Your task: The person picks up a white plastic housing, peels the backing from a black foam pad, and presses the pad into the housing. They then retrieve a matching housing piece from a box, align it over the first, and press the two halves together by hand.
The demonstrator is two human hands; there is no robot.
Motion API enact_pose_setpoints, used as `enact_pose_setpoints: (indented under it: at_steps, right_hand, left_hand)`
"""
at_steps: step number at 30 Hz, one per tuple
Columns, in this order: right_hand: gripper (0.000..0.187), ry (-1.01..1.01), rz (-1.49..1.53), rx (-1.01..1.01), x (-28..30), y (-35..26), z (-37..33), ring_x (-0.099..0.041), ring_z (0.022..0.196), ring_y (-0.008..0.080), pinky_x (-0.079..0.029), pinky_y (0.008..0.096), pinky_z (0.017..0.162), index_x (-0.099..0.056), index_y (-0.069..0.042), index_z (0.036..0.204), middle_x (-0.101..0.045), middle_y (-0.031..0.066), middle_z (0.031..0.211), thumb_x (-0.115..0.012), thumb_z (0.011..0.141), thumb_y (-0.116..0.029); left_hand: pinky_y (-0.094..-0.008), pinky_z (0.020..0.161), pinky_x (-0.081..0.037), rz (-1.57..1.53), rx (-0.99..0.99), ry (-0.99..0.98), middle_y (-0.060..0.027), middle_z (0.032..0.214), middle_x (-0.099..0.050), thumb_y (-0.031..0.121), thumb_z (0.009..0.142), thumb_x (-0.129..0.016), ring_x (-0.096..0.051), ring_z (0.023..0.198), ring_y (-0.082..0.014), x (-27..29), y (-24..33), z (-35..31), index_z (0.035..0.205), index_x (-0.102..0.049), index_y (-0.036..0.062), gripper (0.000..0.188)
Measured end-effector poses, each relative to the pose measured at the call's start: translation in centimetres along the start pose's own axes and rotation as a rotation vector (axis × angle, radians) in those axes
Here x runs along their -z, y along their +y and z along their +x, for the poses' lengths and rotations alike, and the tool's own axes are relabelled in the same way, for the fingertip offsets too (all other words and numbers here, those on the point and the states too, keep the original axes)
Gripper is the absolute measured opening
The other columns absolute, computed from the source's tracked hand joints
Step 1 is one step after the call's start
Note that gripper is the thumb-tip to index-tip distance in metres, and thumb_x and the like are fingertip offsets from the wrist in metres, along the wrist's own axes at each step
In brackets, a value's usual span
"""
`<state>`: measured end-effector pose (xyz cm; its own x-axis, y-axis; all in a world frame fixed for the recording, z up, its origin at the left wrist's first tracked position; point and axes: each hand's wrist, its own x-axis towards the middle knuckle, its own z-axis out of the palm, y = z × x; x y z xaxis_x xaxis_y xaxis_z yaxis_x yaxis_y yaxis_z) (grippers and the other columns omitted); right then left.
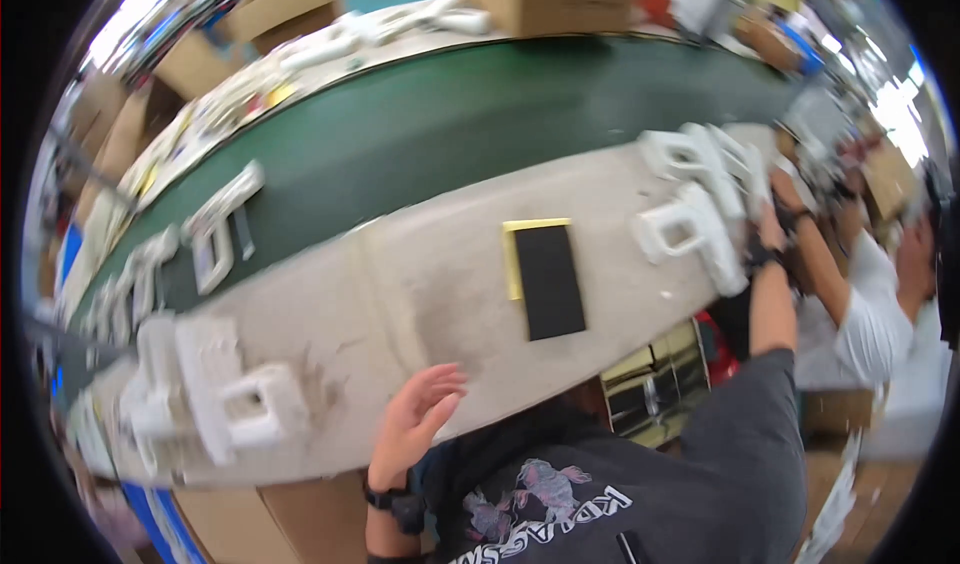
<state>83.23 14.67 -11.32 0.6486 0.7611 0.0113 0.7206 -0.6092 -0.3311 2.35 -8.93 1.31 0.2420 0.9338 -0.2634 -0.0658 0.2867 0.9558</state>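
My left hand [415, 419] hovers over the near edge of the pale tabletop, holding nothing, its fingers loosely bent and the thumb apart. My right arm stretches far to the right. There my right hand [769, 228] is at the edge of a cluster of white plastic housings with loop handles [688, 226]; its fingers are blurred and partly hidden, so a grip cannot be made out. Between the hands lies a flat black rectangular pad [550, 282], partly covering a yellow-edged sheet or frame [512, 264].
More white housings [245, 404] lie at the left. A green conveyor belt [420, 129] runs behind the tabletop, carrying several white parts [215, 229]. A co-worker's hand [787, 192] is close beside my right hand. A box with yellow-edged dark pieces [660, 384] stands below the near edge.
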Motion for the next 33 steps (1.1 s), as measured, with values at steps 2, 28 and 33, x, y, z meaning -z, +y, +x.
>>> enact_pose_setpoints:
  at_steps: [2, 28, 33]
  right_hand:
    - [0.048, 0.218, -0.628, 0.215, 6.2, 3.4, -1.3, -0.070, 0.099, 0.0365, -0.055, 0.0494, 0.083, -0.057, -0.022, 0.137, -0.071, 0.0149, 0.118, -0.065, 0.091, -0.030]
    - [0.061, -0.791, 0.028, 1.262, -0.1, -44.7, -36.0, -0.061, 0.094, 0.0268, -0.051, 0.0368, 0.087, -0.058, 0.001, 0.136, -0.065, 0.0183, 0.108, -0.084, 0.083, -0.015]
    - [0.065, -0.847, 0.028, 1.333, -1.6, -47.3, -37.3, -0.059, 0.094, 0.0253, -0.050, 0.0363, 0.087, -0.051, -0.001, 0.144, -0.063, 0.0155, 0.106, -0.080, 0.087, -0.013]
  left_hand:
    - [-0.0326, 0.097, -0.050, -0.026, -0.061, -0.077, -0.0101, 0.127, -0.064, 0.008, 0.100, -0.061, -0.063, 0.112, -0.0181, 0.9, -1.1, 1.2, 0.139, -0.052, 0.0011, 0.041]
    - [-0.0370, 0.098, -0.049, 0.686, 0.515, 1.662, -0.0113, 0.117, -0.068, 0.024, 0.095, -0.069, -0.063, 0.113, -0.0244, 11.4, -4.3, -38.9, 0.119, -0.066, 0.0037, 0.032]
    - [-0.0641, 0.102, -0.042, 0.727, 1.591, 1.115, -0.0172, 0.143, -0.055, 0.047, 0.076, -0.080, -0.048, 0.134, -0.0438, 16.3, -17.5, -53.8, 0.129, -0.065, 0.0098, 0.066]
